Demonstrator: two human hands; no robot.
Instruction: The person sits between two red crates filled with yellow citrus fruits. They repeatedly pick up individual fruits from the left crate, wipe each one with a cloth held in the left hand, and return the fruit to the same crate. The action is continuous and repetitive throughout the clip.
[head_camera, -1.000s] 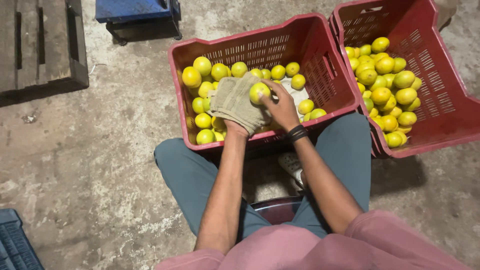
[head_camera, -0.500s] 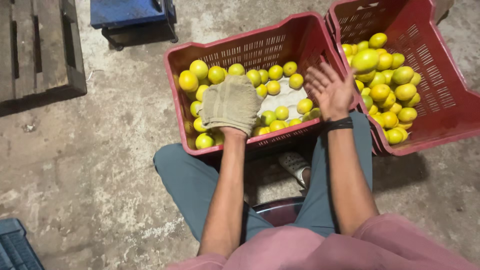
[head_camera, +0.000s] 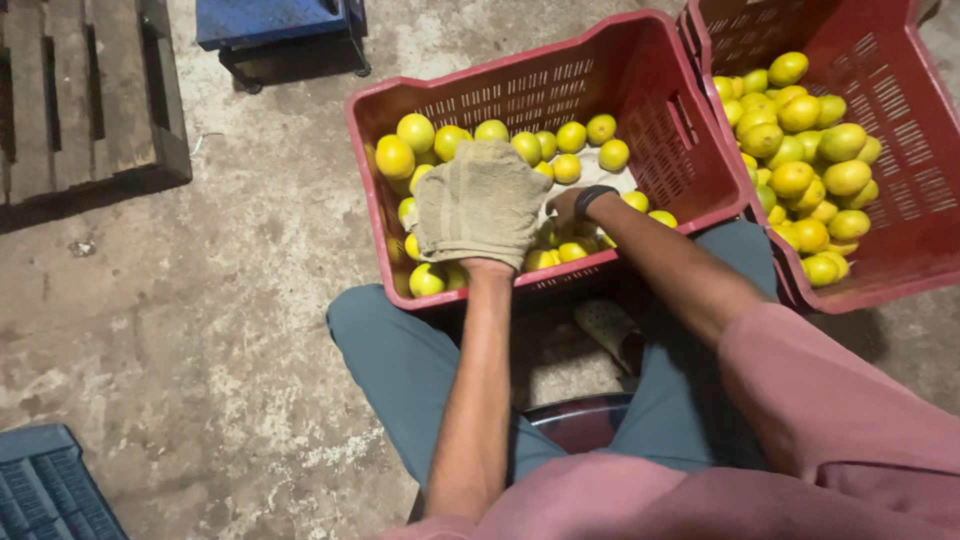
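A red plastic crate (head_camera: 640, 70) in front of my knees holds several yellow-green citrus fruits (head_camera: 415, 131). My left hand (head_camera: 480, 200) hovers over the crate's near side and is wholly covered by a beige cloth draped on it. My right hand (head_camera: 563, 207), with a black band at the wrist, reaches down among the fruits just right of the cloth. Its fingers are hidden behind the cloth. A second red crate (head_camera: 930, 200) to the right is piled with more of the same fruits (head_camera: 800, 112).
Bare concrete floor surrounds me. A wooden pallet (head_camera: 80, 100) lies at the upper left, a blue object (head_camera: 280, 20) at the top, and a dark blue crate (head_camera: 50, 490) at the lower left corner. I sit on a dark stool (head_camera: 580, 420).
My right hand held a fruit against the cloth, then swung open over the right crate, and has now come back down into the near crate. The cloth-covered left hand stayed put.
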